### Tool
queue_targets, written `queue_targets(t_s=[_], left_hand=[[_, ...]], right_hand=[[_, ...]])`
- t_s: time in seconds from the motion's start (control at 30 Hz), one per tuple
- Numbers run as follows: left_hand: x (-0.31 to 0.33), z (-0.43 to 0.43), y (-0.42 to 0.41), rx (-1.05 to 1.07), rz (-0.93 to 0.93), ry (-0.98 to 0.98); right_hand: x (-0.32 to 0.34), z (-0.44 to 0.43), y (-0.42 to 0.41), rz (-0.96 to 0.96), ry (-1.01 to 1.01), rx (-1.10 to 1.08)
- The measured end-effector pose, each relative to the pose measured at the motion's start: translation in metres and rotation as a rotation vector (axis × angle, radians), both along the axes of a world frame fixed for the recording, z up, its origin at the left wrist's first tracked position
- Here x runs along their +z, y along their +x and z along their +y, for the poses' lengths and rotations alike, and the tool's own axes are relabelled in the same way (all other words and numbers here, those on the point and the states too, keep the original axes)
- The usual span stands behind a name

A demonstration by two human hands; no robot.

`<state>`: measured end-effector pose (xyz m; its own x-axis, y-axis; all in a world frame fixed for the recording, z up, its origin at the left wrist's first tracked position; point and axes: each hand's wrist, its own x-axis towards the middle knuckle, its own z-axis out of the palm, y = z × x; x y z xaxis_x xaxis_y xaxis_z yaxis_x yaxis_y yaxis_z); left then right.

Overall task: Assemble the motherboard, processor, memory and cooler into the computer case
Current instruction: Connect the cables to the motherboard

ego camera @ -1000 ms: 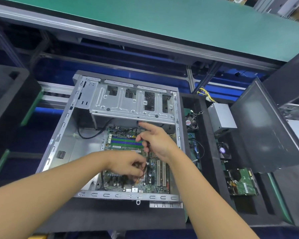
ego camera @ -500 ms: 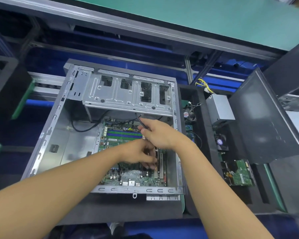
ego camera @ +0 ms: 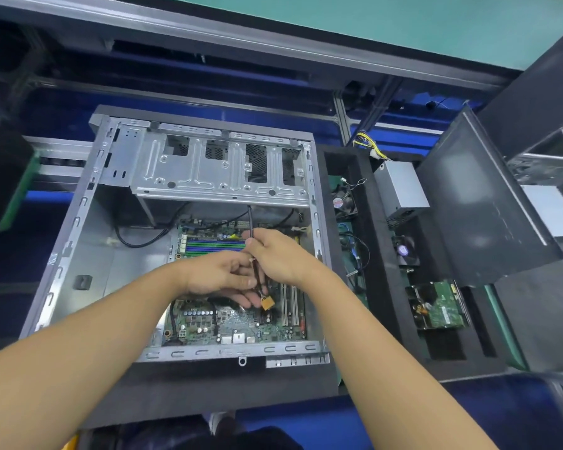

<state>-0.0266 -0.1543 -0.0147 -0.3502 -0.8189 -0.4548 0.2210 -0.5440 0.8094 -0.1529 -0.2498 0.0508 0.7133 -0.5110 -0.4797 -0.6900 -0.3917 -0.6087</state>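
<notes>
- motherboard (ego camera: 238, 323) lies flat in the computer case (ego camera: 88, 222), in the case's near right corner; looks seated, so the board step is prob. done
- memory slots (ego camera: 215, 246) run along the board's far edge, green & blue; can't tell if sticks are in; mid-board is hidden under the hands, so processor/cooler status is unknown
- black cable (ego camera: 250, 219) drops from under the drive cage (ego camera: 215, 170) at the case's far edge; it ends in a yellow connector (ego camera: 267, 302) hanging over mid-board, not plugged in
- right hand (ego camera: 280, 254) pinches the cable high up w/ thumb & forefinger, other fingers curled; prob. to take up slack & steer it
- left hand (ego camera: 218, 276) grips the cable's lower part, fingers curled round it just above the connector; prob. to aim the plug at a header
- judgement: step in hand = plugging a case lead into the board; next needs pin alignment & a gentle push; risk = bent pins or a snagged lead
- outside the case, right side: black foam tray (ego camera: 381, 287) w/ power supply (ego camera: 402, 190) at its far end, small fan (ego camera: 405, 250) mid, hard drive (ego camera: 439, 306) nearer; dark side panel (ego camera: 481, 203) leans just beyond
</notes>
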Motion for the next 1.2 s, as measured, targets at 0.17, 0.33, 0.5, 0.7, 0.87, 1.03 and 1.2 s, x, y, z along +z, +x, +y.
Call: queue_targets(t_s=[0.17, 0.33, 0.5, 0.7, 0.87, 1.03, 1.2], left_hand=[[0.009, -0.005, -0.014, -0.045, -0.165, -0.15], [0.007, -0.009, -0.034, -0.142, -0.445, -0.223], [0.009, -0.019, -0.044, -0.22, -0.7, -0.311], [0.006, -0.032, -0.046, -0.334, -0.72, -0.26], [0.002, -0.041, -0.058, -0.373, -0.79, -0.306], [0.002, -0.049, -0.069, -0.385, -0.829, -0.369], [-0.001, -0.054, -0.074, -0.406, -0.978, -0.49]], right_hand=[[0.005, -0.001, -0.004, -0.045, -0.079, -0.086], [0.019, -0.008, -0.018, -0.109, -0.479, -0.005], [0.016, -0.012, -0.038, -0.342, -0.618, 0.048], [0.001, -0.017, -0.042, -0.374, -0.735, -0.29], [-0.005, -0.028, -0.043, -0.415, -0.265, -0.646], [-0.007, -0.029, -0.042, -0.412, -0.174, -0.663], [-0.009, -0.031, -0.043, -0.405, -0.183, -0.66]])
